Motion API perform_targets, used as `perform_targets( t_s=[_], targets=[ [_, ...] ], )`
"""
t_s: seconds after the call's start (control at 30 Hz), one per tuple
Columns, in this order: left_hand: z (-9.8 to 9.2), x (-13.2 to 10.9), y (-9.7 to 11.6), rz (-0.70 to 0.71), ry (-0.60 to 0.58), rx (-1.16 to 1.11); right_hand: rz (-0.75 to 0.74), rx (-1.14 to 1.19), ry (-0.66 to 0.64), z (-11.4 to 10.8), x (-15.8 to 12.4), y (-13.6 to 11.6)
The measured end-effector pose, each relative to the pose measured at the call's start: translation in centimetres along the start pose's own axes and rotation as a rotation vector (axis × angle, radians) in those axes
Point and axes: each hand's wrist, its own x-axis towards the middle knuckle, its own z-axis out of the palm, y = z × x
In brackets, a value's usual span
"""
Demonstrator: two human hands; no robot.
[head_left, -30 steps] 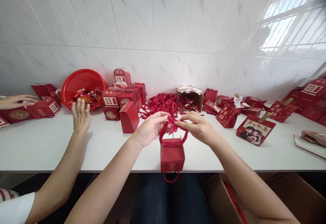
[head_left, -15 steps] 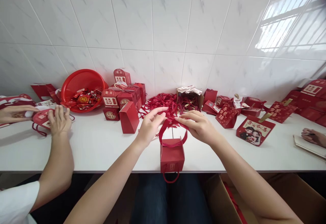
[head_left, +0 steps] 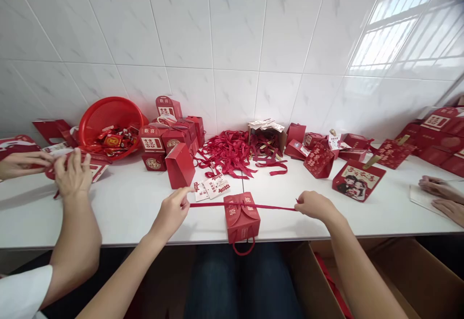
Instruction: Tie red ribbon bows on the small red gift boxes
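A small red gift box (head_left: 241, 218) stands at the near edge of the white table (head_left: 137, 212). A thin red ribbon (head_left: 268, 207) runs taut across its top to both sides. My left hand (head_left: 173, 210) pinches the ribbon's left end, left of the box. My right hand (head_left: 314, 205) pinches the right end, right of the box. Both hands are closed on the ribbon and held just above the table. A ribbon loop hangs from the box's front below the table edge.
A heap of red ribbons (head_left: 232, 151) lies behind the box, with white tags (head_left: 212, 187) nearby. Red boxes (head_left: 170, 140) and a red basin (head_left: 107, 125) with sweets stand at back left. A co-worker's hands (head_left: 72, 171) handle a box at left; another person's hands (head_left: 440, 198) rest at right. Cardboard cartons (head_left: 406, 275) sit below.
My hands have moved down and apart from above the box, pulling the ribbon tight into a straight line across its top. The co-worker's hand at left moved slightly.
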Motion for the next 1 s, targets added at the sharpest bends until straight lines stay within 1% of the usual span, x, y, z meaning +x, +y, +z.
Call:
perform_targets(
  t_s=[0.07, 0.1, 0.17, 0.23, 0.3, 0.37, 0.43, 0.5, 0.57, 0.67, 0.73, 0.83, 0.9, 1.0],
  targets=[
    [0.5, -1.1, -1.7, -0.034, -0.037, -0.015, 0.016, 0.014, -0.036, 0.3, 0.2, 1.4],
    [0.8, -1.4, -2.2, -0.046, -0.041, -0.027, 0.006, 0.030, -0.032, 0.5, 0.3, 1.8],
    [1.6, -1.6, -2.1, -0.074, -0.028, -0.058, -0.033, 0.075, 0.022, 0.6, 0.5, 1.8],
    [2.5, -1.3, -1.1, -0.102, -0.014, -0.111, -0.091, 0.144, 0.093, 0.8, 0.6, 0.9],
    [3.6, -0.8, 0.4, -0.128, -0.050, -0.195, -0.184, 0.239, 0.110, 1.4, 0.7, -0.9],
    [4.7, -0.4, 1.9, -0.154, -0.130, -0.287, -0.301, 0.340, 0.062, 2.2, 0.6, -3.0],
    [5.6, -0.2, 3.3, -0.185, -0.213, -0.364, -0.405, 0.443, -0.022, 3.4, 0.5, -4.9],
    [6.3, -0.1, 4.2, -0.216, -0.284, -0.418, -0.462, 0.541, -0.108, 4.6, 0.6, -6.1],
    [6.7, -0.1, 4.7, -0.243, -0.335, -0.453, -0.463, 0.620, -0.176, 5.7, 0.8, -6.8],
    [6.8, 0.0, 5.0, -0.280, -0.365, -0.460, -0.398, 0.705, -0.245, 7.0, 1.0, -7.1],
    [6.7, 0.0, 5.3, -0.299, -0.386, -0.449, -0.356, 0.760, -0.267, 7.6, 0.8, -7.3],
    [6.3, 0.1, 5.7, -0.294, -0.415, -0.432, -0.323, 0.841, -0.230, 8.1, 0.6, -7.7],
    [6.0, 0.2, 5.8, -0.271, -0.401, -0.409, -0.315, 0.883, -0.169, 8.2, 0.6, -7.6],
    [5.6, 0.4, 5.6, -0.242, -0.380, -0.377, -0.341, 0.906, -0.088, 8.1, 0.9, -7.0]
  ],
)
